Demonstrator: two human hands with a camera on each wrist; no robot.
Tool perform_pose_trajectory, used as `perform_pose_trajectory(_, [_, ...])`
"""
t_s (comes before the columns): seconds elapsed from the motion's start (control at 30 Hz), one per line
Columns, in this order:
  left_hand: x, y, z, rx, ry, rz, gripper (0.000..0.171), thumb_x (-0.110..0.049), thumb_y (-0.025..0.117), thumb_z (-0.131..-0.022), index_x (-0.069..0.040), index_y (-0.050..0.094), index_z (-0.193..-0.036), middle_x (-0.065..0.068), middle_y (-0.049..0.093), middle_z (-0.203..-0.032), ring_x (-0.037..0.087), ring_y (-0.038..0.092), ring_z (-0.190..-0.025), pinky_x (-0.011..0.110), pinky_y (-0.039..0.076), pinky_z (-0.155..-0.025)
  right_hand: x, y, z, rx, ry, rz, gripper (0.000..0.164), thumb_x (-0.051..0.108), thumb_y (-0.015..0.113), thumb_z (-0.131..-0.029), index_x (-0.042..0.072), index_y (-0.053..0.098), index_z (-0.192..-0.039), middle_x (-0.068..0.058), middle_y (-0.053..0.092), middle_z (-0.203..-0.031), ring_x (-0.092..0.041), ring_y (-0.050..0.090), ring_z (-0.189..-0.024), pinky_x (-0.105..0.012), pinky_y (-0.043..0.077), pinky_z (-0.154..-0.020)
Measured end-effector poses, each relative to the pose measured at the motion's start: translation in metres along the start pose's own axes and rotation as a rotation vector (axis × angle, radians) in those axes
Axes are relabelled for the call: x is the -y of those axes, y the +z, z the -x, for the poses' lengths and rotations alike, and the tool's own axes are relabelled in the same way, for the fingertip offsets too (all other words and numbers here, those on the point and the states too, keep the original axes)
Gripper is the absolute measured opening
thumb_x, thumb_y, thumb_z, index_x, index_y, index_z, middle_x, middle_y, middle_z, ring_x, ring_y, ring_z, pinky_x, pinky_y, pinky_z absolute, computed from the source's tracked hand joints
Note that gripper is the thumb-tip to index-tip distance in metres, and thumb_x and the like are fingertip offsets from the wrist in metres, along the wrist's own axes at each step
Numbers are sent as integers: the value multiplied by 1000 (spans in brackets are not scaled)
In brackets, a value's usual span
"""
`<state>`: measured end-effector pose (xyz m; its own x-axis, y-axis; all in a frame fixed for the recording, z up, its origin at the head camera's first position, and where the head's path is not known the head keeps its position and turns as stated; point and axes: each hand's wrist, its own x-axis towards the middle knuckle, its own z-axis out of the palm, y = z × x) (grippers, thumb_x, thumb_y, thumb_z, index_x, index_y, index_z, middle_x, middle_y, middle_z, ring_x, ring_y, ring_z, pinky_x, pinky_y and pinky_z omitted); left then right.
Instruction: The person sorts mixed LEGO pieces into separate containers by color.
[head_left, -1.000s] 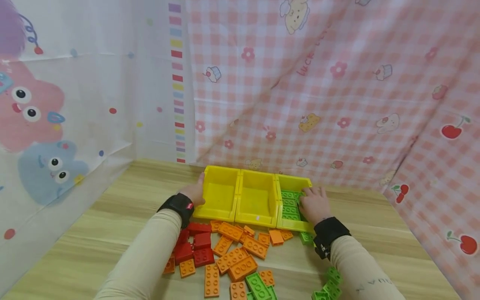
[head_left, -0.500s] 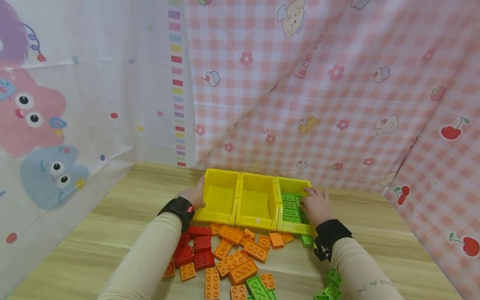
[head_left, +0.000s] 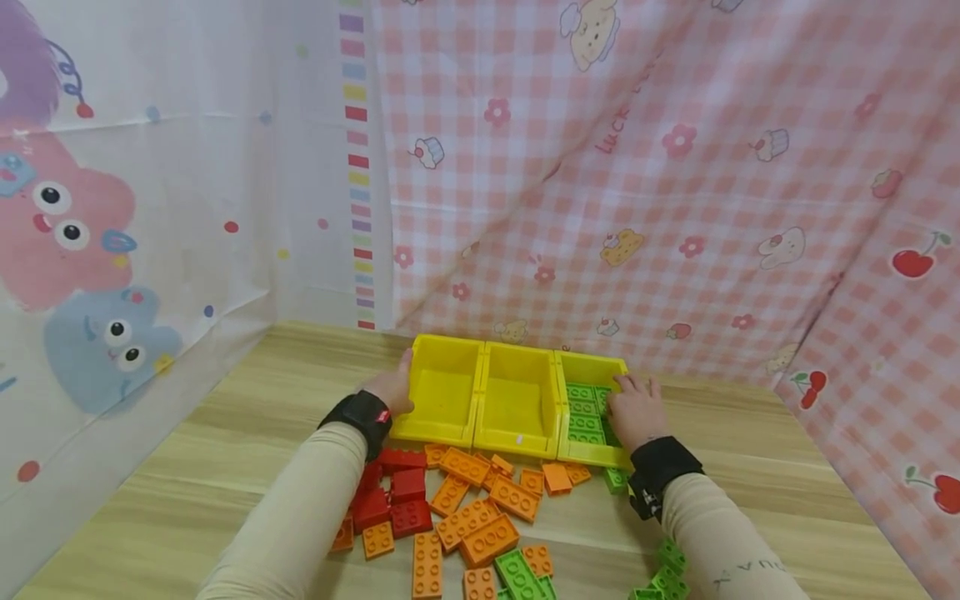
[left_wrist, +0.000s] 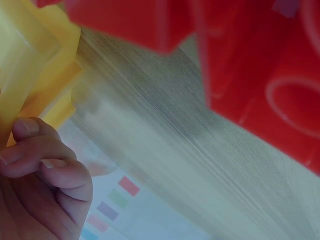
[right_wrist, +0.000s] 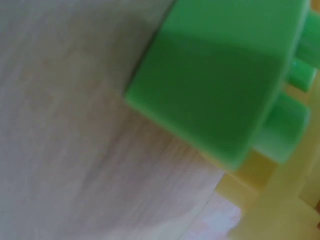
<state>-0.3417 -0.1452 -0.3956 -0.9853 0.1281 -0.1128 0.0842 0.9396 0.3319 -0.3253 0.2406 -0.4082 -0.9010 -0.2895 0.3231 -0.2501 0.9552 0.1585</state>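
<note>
Three joined yellow bins stand in a row in the head view: the left bin [head_left: 444,387], the middle bin [head_left: 517,396] and the right bin [head_left: 592,454]. Green building bricks [head_left: 583,412] lie in rows, studs up, inside the right bin. My left hand [head_left: 390,390] grips the left bin's outer side; its curled fingers [left_wrist: 62,172] meet the yellow wall in the left wrist view. My right hand [head_left: 636,410] lies over the right bin's right wall, fingertips at the rim and bricks. It hides part of the bricks, and I cannot tell whether it holds one.
Before the bins lie red bricks [head_left: 408,485], orange bricks [head_left: 487,537] and a few green bricks [head_left: 519,575]. More green bricks [head_left: 667,571] lie beside my right forearm. A loose green brick [head_left: 617,480] is close to the right bin's front. Patterned cloth [head_left: 570,208] hangs behind.
My right hand's fingers have drawn back slightly towards the right wall, showing more of the green bricks. My left hand stays on the left bin. The head view shifts slightly.
</note>
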Motion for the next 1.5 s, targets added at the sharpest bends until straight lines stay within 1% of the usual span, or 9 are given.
perform_pose_trajectory(0.17, [0,4,1,10,5,5,97,-16,71,-80,-4,4,-149,19,63,-83,28,57,-67,42,46,-66,-1,2,4,11,9,1,6,9,72,-79,6,74,-83,-20,55,-124,-38,41,-121,-60,20,-100])
perform_pose_trajectory(0.37, [-2,3,2,25,8,-14,97,-17,70,-80,-3,2,-148,17,63,-79,28,58,-66,43,47,-67,-5,-6,10,33,-12,-130,12,10,73,-77,6,70,-88,-23,51,-126,-41,40,-119,-59,22,-98])
perform_pose_trajectory(0.67, [-7,-12,1,62,-15,-4,97,-17,67,-83,-6,-3,-149,11,59,-69,27,55,-60,39,43,-60,-2,-43,50,-30,-221,-319,15,10,74,-77,6,68,-90,-24,54,-122,-41,48,-112,-56,32,-94])
perform_pose_trajectory(0.8, [-7,-15,0,73,15,1,97,-14,65,-83,-2,-7,-148,11,57,-66,25,53,-56,36,40,-55,17,-61,77,10,-313,-370,19,11,74,-78,6,68,-95,-18,58,-118,-34,55,-106,-48,43,-89])
perform_pose_trajectory(0.9, [-3,-12,-1,73,32,-3,97,-14,65,-83,-1,-7,-147,10,56,-65,24,51,-54,35,39,-53,41,-74,97,153,-388,-433,20,15,70,-83,8,67,-102,-8,60,-115,-24,58,-104,-39,46,-86])
perform_pose_trajectory(1.03, [2,-6,-1,70,43,-8,96,-15,65,-83,-1,-6,-147,10,56,-63,24,51,-52,34,39,-52,74,-85,119,313,-560,-537,26,25,65,-88,13,63,-111,-1,58,-117,-13,56,-105,-32,46,-86])
perform_pose_trajectory(1.13, [4,-7,0,58,48,-1,96,-14,66,-82,-1,-3,-147,11,55,-62,24,51,-51,34,39,-51,94,-89,127,340,-692,-583,31,34,62,-89,16,61,-115,2,56,-120,-7,54,-106,-27,46,-86])
perform_pose_trajectory(1.23, [5,-7,1,50,50,3,95,-13,66,-82,-1,-2,-148,11,55,-62,25,51,-51,35,39,-51,108,-88,133,335,-769,-576,28,36,62,-89,20,61,-111,8,55,-116,0,53,-101,-19,44,-83])
perform_pose_trajectory(1.5, [1,-6,-1,46,29,-12,97,-17,67,-81,-2,-1,-148,21,65,-86,31,59,-69,46,46,-67,117,-84,135,314,-815,-541,3,22,66,-87,22,65,-90,16,57,-96,8,50,-83,-8,40,-73])
